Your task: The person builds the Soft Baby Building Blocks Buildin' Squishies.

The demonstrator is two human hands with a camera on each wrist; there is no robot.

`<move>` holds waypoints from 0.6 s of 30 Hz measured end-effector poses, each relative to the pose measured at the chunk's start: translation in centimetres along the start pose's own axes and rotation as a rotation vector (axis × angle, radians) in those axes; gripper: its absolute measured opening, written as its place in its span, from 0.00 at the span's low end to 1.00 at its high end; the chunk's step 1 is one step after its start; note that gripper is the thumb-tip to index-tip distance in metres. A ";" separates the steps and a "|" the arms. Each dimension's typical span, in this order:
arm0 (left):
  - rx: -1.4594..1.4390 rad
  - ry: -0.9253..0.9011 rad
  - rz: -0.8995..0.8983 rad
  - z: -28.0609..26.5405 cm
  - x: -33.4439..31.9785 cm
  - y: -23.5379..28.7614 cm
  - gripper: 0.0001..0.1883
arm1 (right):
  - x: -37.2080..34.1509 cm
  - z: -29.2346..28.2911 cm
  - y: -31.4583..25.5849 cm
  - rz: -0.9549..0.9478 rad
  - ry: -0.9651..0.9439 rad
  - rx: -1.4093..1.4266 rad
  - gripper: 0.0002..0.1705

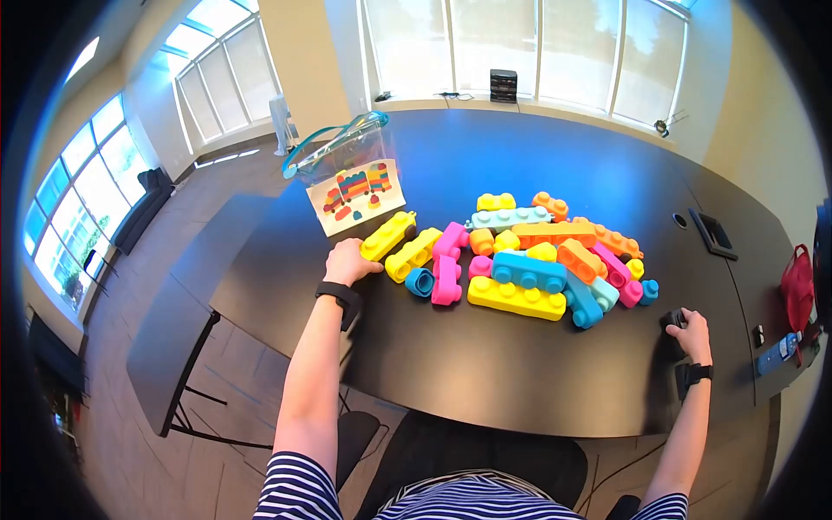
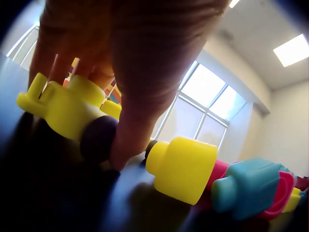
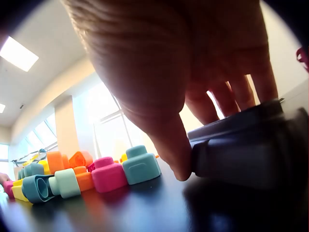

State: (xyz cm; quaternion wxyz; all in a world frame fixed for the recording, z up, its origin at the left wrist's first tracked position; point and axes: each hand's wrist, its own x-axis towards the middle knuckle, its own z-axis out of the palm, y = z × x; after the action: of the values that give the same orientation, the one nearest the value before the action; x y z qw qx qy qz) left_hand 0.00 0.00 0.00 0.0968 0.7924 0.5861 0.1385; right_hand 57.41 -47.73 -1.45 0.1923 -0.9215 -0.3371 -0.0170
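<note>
Left fingers: the left hand (image 1: 351, 263) pinched a yellow wheeled block (image 1: 387, 236), with the thumb against its dark wheel (image 2: 99, 138) and the other fingers round the far side.
Right fingers: the right hand (image 1: 692, 336) gripped a black object (image 1: 672, 323) between the thumb and the other fingers, which were slightly apart over its top edge; what the object was, I could not tell.
Wrists: each wore a black band, one on the left (image 1: 340, 298) and one on the right (image 1: 696, 373).
Yellow wheeled block: it lay at the left end of the spread of blocks, just beside a second yellow block (image 1: 411, 256).
Black object: it sat on the dark table (image 1: 416, 373), near its front edge and to the right of the blocks.
Block spread: right of the second yellow block came a blue hollow piece (image 1: 419, 282) and pink blocks (image 1: 446, 280); farther right, a blue block (image 1: 529, 271) lay behind a long yellow block (image 1: 516, 299), with an orange block (image 1: 555, 234) beyond.
Clear bag: the bag (image 1: 347, 154), with a teal strap and a picture card (image 1: 355, 199), stood behind the yellow wheeled block.
Far right: a black-framed panel (image 1: 714, 233), a bottle (image 1: 778, 354) and a red bag (image 1: 797, 288).
Window ledge: a black device (image 1: 503, 86) stood there.
</note>
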 end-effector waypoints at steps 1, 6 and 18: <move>0.002 0.028 0.002 0.3 0.0 -0.2 0.38 | -0.1 0.5 -0.1 -0.008 0.019 -0.007 0.43; -0.121 0.154 -0.070 -0.1 0.5 -2.2 0.39 | -0.3 1.4 0.1 -0.040 0.053 -0.027 0.40; -0.479 -0.192 0.778 -4.9 -14.5 9.4 0.35 | -0.3 2.0 0.3 -0.055 0.107 -0.070 0.35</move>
State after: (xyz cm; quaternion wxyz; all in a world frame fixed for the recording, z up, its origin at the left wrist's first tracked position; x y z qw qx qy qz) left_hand 2.86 -16.69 6.07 0.2720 0.9178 0.1854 0.2221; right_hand 57.16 -47.44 -3.44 0.1773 -0.9158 -0.3505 -0.0833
